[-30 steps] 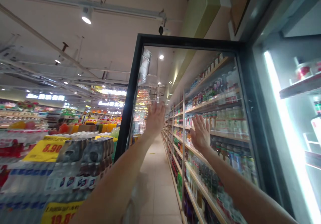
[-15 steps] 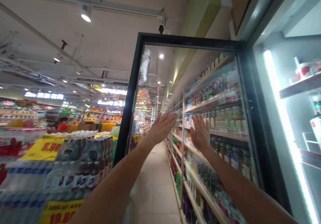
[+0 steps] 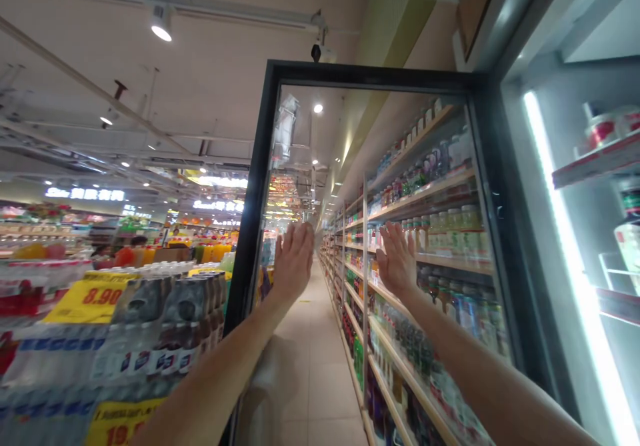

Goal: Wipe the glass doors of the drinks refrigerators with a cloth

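A glass cooler door with a black frame (image 3: 370, 76) stands swung out in front of me, hinged at the right. My left hand (image 3: 294, 259) is raised toward the left part of its glass, palm forward, fingers stretched out. Farther right, my right hand (image 3: 399, 259) is held up to the pane in the same way, fingers extended. Neither hand holds anything. Whether the palms press on the glass or hover just short of it, I cannot tell. Shelves of bottled drinks (image 3: 455, 226) show through the pane behind my right hand.
To the right, the lit cooler interior has a shelf (image 3: 600, 159) with packaged goods. Stacked bottle packs (image 3: 150, 346) with a yellow price sign (image 3: 85, 296) stand on the left. A tiled aisle floor (image 3: 305, 366) runs ahead beyond the door.
My left hand has moved left across the glass, away from my right hand, and now points more upright. My right hand has stayed nearly in place. The view has shifted slightly.
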Tool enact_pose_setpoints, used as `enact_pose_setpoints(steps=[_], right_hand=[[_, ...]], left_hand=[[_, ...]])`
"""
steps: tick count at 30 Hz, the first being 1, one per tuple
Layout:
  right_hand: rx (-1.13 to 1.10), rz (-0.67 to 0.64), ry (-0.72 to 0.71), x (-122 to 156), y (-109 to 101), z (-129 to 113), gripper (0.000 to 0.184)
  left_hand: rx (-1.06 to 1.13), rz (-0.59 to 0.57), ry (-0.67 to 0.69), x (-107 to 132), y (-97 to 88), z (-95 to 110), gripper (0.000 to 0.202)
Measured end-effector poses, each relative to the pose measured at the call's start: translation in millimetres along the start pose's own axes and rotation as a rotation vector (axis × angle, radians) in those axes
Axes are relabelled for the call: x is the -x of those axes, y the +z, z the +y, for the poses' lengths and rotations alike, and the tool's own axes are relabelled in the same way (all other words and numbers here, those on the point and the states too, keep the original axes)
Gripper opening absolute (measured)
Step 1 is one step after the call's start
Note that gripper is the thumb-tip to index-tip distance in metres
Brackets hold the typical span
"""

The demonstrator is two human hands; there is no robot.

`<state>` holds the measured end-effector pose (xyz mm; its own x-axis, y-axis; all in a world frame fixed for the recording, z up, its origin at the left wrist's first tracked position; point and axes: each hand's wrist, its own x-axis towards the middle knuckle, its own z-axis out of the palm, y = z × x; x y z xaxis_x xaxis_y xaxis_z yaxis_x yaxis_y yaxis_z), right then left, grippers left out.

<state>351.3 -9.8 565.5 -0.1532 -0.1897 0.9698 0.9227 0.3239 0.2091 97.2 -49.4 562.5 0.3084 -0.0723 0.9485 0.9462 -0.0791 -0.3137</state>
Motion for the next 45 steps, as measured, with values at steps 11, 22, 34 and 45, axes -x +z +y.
enact_pose_setpoints(steps=[11,22,34,45], right_hand=[[-0.019,0.0,0.005,0,-1,-1,0.049],[-0.004,0.003,-0.009,-1,-2,0,0.047],[-0.05,0.014,-0.011,1,2,3,0.049],[-0.086,0.019,0.005,1,1,4,0.052]], left_hand=[[-0.016,-0.078,0.428,35,-16.1,-26,0.045],[0.095,-0.113,0.815,55,-25.7,-19,0.039],[0.061,-0.196,0.625,-29,-4.8,30,0.042],[0.019,-0.161,0.443,-34,1.4,21,0.043]])
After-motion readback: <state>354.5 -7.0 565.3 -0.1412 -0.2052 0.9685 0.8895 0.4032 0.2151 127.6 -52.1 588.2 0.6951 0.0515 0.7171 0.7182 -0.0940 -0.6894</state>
